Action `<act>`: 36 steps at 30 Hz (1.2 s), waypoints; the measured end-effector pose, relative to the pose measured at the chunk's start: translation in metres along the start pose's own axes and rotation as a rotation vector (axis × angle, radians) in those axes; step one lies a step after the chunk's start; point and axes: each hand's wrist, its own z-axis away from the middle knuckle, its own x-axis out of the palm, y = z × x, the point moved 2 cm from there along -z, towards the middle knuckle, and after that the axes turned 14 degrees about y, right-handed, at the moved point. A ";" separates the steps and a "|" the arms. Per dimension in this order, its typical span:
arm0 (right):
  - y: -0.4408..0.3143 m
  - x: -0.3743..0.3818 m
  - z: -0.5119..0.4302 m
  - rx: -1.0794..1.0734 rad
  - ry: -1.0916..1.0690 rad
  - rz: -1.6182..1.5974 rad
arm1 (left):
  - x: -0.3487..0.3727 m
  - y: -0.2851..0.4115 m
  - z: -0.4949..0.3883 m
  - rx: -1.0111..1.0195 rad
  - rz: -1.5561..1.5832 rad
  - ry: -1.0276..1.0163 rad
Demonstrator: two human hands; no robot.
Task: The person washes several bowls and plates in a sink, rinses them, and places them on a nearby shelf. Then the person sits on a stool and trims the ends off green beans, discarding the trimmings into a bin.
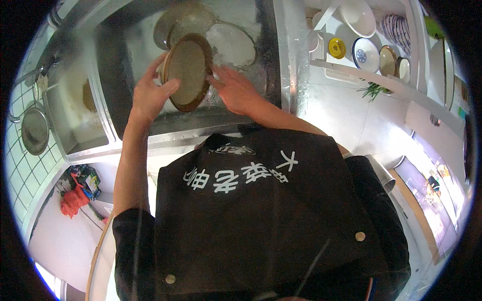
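An oval brown-rimmed plate (187, 71) is held tilted over the metal sink basin (150, 122). My left hand (148, 90) grips its left side, with the thumb lying on the face. At the plate's right rim is my right hand (235, 86), its thumb and fingertips against the edge. Behind the held plate, a white oval plate (233, 43) lies in the basin. More plates (162, 30) lie beside it, partly hidden and blurred by glare.
A second basin (71, 113) adjoins on the left, with a brownish thing inside. A round metal strainer (35, 131) hangs on the tiled wall. On the right, a shelf (371, 77) holds a yellow dish (337, 48), a blue-rimmed bowl (366, 55) and stacked bowls (396, 32). Green stalks (372, 91) lie under it.
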 end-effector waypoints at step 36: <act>0.017 0.000 0.036 0.169 -0.205 -0.172 | 0.197 0.479 0.096 0.561 0.421 -0.374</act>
